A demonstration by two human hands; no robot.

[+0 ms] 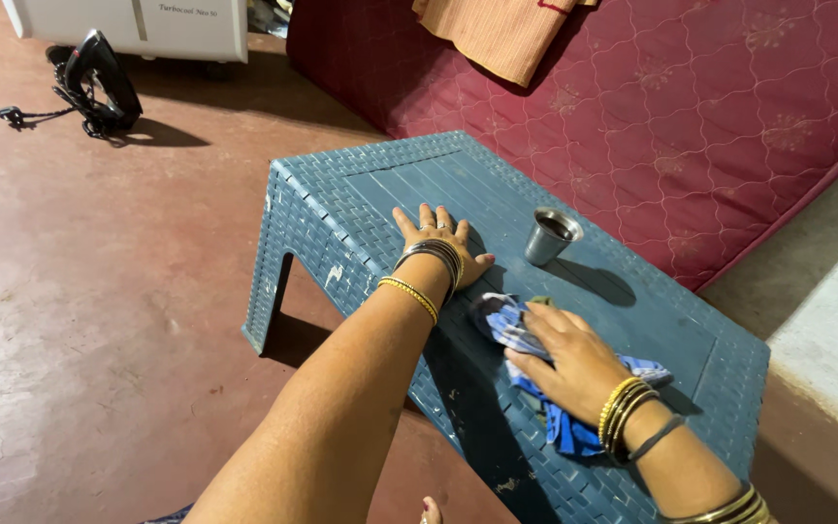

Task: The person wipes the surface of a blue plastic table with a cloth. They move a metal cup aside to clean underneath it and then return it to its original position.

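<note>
Wiping: one cloth (535, 340); one cup (550, 236)

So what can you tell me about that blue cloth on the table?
The blue cloth is a crumpled rag in blue and white, looking like soft checked fabric. It lies bunched on the blue woven-pattern plastic table, near its front edge. The right hand presses flat on top of it, covering its middle, so rumpled ends stick out on either side of the hand.
</note>
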